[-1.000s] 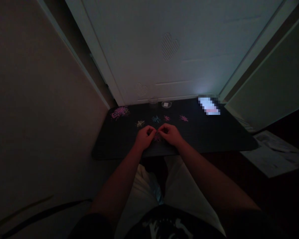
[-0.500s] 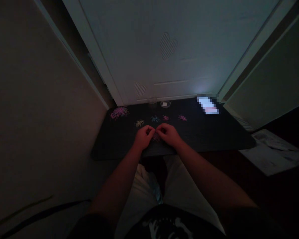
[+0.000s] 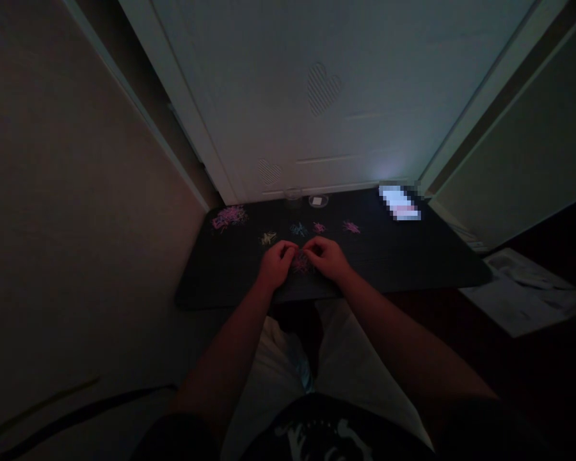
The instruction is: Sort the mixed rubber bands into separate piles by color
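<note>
Compared with half a second ago, we see the fingertips of the left hand and the right hand slightly more apart, and the near pile of small colourful pieces shows better between them; we judge that the work stays at this pile. Each hand has thumb and finger drawn together, but we cannot tell if a piece is pinched there. Beyond the near pile, we find the yellow pile to its left and the blue pile almost straight behind. The table has its front edge near this pile; wider room extends rightward from it.
</note>
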`<state>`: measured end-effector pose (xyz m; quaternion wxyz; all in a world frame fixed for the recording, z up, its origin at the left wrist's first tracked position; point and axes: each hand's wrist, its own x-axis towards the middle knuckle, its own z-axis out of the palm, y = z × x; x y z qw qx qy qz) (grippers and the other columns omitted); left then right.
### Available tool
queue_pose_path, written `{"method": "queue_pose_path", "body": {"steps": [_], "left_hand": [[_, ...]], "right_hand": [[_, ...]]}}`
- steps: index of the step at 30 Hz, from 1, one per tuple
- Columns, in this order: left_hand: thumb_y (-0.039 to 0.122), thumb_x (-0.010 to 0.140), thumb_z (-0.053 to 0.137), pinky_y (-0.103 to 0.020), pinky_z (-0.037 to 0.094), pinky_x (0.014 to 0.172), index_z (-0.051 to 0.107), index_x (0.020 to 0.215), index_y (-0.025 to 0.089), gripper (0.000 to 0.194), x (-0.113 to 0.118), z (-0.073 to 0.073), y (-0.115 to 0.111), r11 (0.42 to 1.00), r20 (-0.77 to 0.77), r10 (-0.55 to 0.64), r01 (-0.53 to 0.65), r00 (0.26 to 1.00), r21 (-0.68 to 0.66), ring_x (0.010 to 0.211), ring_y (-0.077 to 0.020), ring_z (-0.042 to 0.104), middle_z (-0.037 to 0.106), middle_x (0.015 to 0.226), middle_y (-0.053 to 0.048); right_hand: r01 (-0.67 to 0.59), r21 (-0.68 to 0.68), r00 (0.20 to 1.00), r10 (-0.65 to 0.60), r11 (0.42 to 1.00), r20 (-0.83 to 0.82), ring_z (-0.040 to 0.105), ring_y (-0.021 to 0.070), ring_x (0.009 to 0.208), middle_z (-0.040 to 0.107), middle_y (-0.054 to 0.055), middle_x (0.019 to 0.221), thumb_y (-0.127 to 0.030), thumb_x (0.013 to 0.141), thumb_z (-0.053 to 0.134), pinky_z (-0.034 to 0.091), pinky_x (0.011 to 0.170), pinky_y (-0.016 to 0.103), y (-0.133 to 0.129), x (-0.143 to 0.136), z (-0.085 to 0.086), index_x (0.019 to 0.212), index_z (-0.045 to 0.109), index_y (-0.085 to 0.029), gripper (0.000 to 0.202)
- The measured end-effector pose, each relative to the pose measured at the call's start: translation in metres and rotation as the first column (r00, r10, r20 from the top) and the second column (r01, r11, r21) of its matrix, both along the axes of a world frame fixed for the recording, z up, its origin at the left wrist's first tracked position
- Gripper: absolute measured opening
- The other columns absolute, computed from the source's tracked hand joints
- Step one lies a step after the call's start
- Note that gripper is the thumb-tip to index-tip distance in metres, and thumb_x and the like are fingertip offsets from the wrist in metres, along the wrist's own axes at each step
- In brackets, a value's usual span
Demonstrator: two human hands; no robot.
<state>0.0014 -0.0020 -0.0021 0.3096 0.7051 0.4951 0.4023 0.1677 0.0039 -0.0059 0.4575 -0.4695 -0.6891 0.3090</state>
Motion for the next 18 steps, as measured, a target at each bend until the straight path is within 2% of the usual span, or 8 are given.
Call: {"method": "queue_pose_path", "body": {"steps": [5,9,18], "left_hand": [[0.027,0.076,0.058,-0.023,0.045,0.063,0.059,0.094,0.017,0.021,0.0025,0.0031,-0.0024,1.000,-0.054,0.022,-0.021,0.998,0.014,0.071,-0.0119,0.058,0.065,0.085,-0.002],[0.032,0.078,0.056,-0.022,0.045,0.060,0.060,0.086,0.017,0.017,0.0027,0.0029,-0.0024,1.000,-0.062,0.013,-0.013,0.998,-0.010,0.068,-0.0118,0.057,0.064,0.079,-0.001],[0.036,0.081,0.052,-0.023,0.044,0.059,0.063,0.084,0.017,0.022,0.0012,0.0002,-0.0013,1.000,-0.089,0.003,-0.004,0.996,-0.008,0.066,-0.0123,0.057,0.064,0.074,-0.001]], "right_hand": [[-0.018,0.007,1.000,0.018,1.000,0.000,0.052,0.0115,0.060,0.061,0.001,0.068,-0.024,0.073,0.057,0.041,0.057,0.024,0.0000,0.0002,-0.0001,0.074,0.062,-0.017,0.009],[-0.014,0.008,0.999,0.014,1.000,0.031,0.052,0.0116,0.060,0.061,0.001,0.068,-0.023,0.072,0.058,0.040,0.057,0.024,-0.0004,0.0002,0.0004,0.073,0.063,-0.017,0.009],[-0.012,0.024,0.999,0.011,1.000,0.042,0.052,0.0119,0.062,0.060,0.001,0.068,-0.024,0.072,0.059,0.040,0.058,0.024,0.0007,0.0012,0.0005,0.071,0.063,-0.017,0.008]]}}
